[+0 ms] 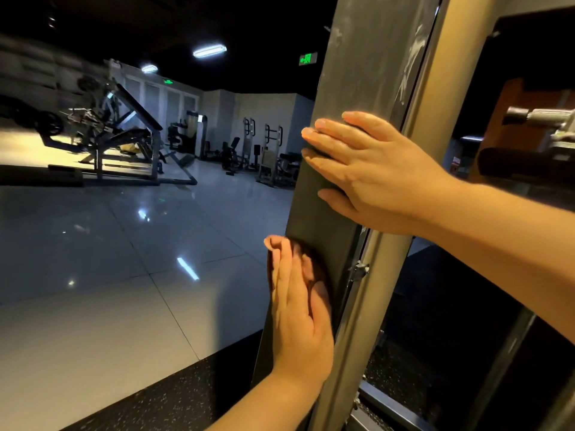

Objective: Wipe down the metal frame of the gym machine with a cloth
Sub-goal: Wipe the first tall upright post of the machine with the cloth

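A tall grey metal upright of the gym machine's frame runs from top to bottom in front of me, smudged near the top. My right hand lies flat on it at mid height, fingers straight and pointing left. Lower down, my left hand presses a pinkish-brown cloth against the frame's left edge with straight fingers pointing up. The cloth bunches out above and beside my fingertips; most of it is under the hand.
A second, lighter metal post with a small bracket stands right of the upright. A metal handle and black padded roller sit at the far right. Glossy tiled floor spreads left, with other gym machines farther back.
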Motion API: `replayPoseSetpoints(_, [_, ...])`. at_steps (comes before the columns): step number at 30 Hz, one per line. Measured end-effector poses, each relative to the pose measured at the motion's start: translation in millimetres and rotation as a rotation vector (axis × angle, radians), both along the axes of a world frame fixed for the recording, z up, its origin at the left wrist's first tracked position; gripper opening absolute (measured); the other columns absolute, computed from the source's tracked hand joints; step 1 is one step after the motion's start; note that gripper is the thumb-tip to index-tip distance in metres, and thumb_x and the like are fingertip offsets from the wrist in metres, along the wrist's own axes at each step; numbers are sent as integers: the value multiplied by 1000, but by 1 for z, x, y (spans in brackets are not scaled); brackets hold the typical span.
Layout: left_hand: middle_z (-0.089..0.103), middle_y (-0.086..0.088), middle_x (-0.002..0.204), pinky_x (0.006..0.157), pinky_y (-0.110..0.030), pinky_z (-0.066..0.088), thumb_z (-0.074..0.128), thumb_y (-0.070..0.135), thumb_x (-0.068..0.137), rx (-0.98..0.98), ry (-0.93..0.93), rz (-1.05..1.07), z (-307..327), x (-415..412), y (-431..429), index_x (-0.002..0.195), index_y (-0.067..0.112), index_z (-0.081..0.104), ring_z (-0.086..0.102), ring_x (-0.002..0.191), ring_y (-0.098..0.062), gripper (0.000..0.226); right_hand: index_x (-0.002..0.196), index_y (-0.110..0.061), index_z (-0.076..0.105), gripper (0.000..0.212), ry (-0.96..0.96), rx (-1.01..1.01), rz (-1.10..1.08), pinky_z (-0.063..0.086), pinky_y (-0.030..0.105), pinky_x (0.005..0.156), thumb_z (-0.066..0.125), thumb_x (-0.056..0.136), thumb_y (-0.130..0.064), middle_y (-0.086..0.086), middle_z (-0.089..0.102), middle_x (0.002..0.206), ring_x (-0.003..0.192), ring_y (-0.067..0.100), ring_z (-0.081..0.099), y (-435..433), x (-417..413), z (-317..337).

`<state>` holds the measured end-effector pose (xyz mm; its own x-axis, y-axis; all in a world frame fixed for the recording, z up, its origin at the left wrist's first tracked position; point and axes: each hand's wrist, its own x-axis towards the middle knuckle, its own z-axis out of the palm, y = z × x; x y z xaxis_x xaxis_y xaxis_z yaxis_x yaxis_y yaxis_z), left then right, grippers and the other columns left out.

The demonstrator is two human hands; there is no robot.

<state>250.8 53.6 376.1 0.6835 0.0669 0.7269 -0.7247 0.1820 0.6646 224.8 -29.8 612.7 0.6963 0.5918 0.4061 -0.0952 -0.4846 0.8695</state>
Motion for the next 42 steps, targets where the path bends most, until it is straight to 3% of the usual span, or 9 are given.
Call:
replayPoseSetpoints(6, [-13,36,161,128,-23,3,31,23,111,-79,274,-61,38,-17,-14,163,32,-1,-9,144,26,61,150,-10,49,62,5,-4,30,21,51,124,27,103,-44,13,39,161,152,32,32,0,0,-8])
replayPoseSetpoints(13, [-2,25,172,130,-41,15,36,14,106,22,21,63,-3,-4,-4,163,40,2,4,160,-9,71,150,-9,48,60,5,2,43,21,52,124,25,104,-41,14,39,160,151,33,32,-1,-1,-15])
replayPoseSetpoints(16, [6,46,159,117,-2,9,23,33,114,-119,331,18,-22,-23,-3,159,44,7,6,144,27,49,148,-7,50,60,-4,5,49,21,52,124,25,105,-39,14,41,159,151,34,33,0,0,-20])
replayPoseSetpoints(20, [-6,28,169,115,-9,-3,26,45,111,-207,692,-60,5,-22,-11,165,35,-1,-5,142,18,61,150,-6,48,61,8,-2,23,20,52,124,23,104,-40,15,40,160,152,34,31,0,-1,-20])
replayPoseSetpoints(27, [-8,19,168,127,-21,-2,37,27,110,-4,46,71,52,-17,-18,163,23,2,-12,157,2,64,151,-3,43,65,10,25,20,18,54,125,19,104,-42,19,35,160,152,37,28,1,1,-25])
replayPoseSetpoints(31, [-8,37,165,128,-20,6,34,28,111,-23,168,60,-6,-22,-14,162,33,3,-4,156,7,60,153,-2,41,67,4,8,10,14,54,125,20,104,-43,19,31,163,153,36,25,1,2,-41])
replayPoseSetpoints(34, [6,63,139,115,0,12,26,40,111,-175,460,-4,-34,-38,-10,154,47,8,7,132,38,46,153,-2,41,65,7,21,25,15,54,125,22,104,-41,19,31,162,153,36,26,1,2,-43])
replayPoseSetpoints(37, [10,46,153,104,6,5,24,35,114,-231,675,-55,-38,-35,-12,160,41,12,1,121,43,48,153,-4,42,67,7,3,3,15,53,125,21,103,-43,19,31,162,153,36,26,3,0,-43])
replayPoseSetpoints(42, [-3,37,160,111,4,8,35,11,112,-79,408,-72,-2,-30,-9,163,33,1,1,137,34,65,154,-4,39,66,0,2,-14,13,54,126,19,104,-42,19,29,164,154,35,24,5,0,-45])
